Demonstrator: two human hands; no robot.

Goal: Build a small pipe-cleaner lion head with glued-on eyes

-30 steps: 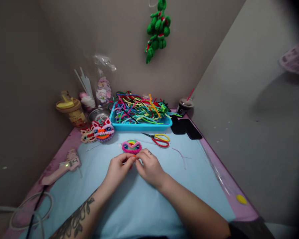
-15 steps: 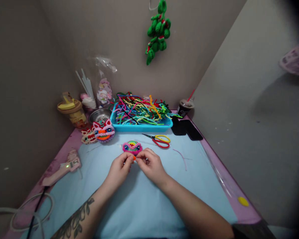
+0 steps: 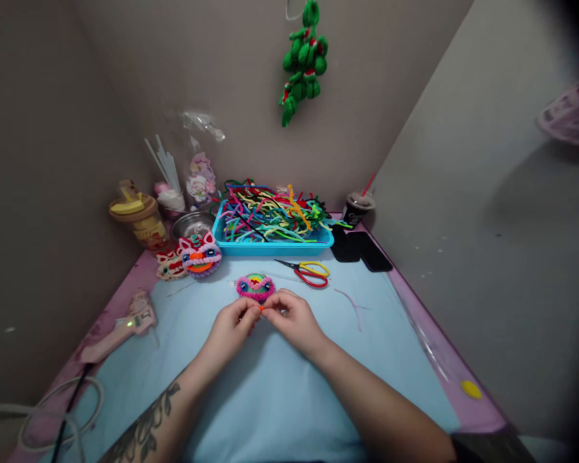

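A small orange piece [image 3: 260, 309] is pinched between left hand [image 3: 231, 326] and right hand [image 3: 292, 319], just before the pink face [image 3: 255, 287]; fingertip grip is best kept close and firm.

My two hands barely shift over the second. My left hand [image 3: 231, 325] and right hand [image 3: 292, 319] start with fingertips pinched together close under the pink fuzzy face [image 3: 255, 287]. Now the fingertips meet a touch lower and further from it, and a small orange piece [image 3: 260, 309] shows more clearly between them than a second ago, when it was mostly hidden. My right hand's knuckles sit slightly flatter. My view tilts a little too.
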